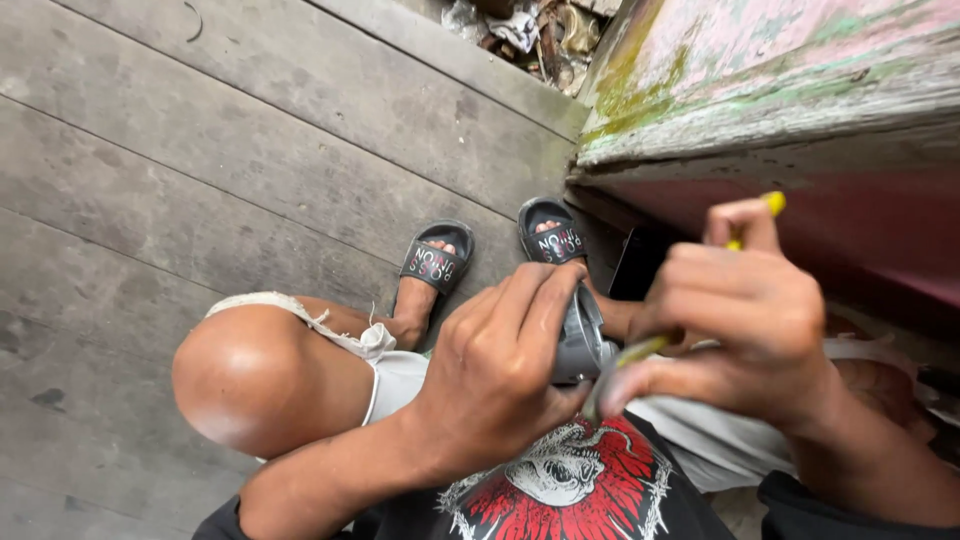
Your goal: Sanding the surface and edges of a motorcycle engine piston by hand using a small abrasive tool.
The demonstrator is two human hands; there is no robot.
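My left hand (495, 375) is wrapped around a small dark grey round metal part (582, 335) and holds it above my lap. My right hand (745, 320) grips a thin yellow-handled tool (772, 203); the handle's tip pokes out above my fingers, and its lower end (640, 350) reaches down to the metal part beside my left thumb. Most of the metal part is hidden behind my left fingers.
I sit with bent knees (240, 375) over a grey plank floor (200, 160), feet in black slide sandals (437, 262). A worn pink and green wooden surface (780, 80) juts out at the upper right. Debris (520, 30) lies in a gap at the top.
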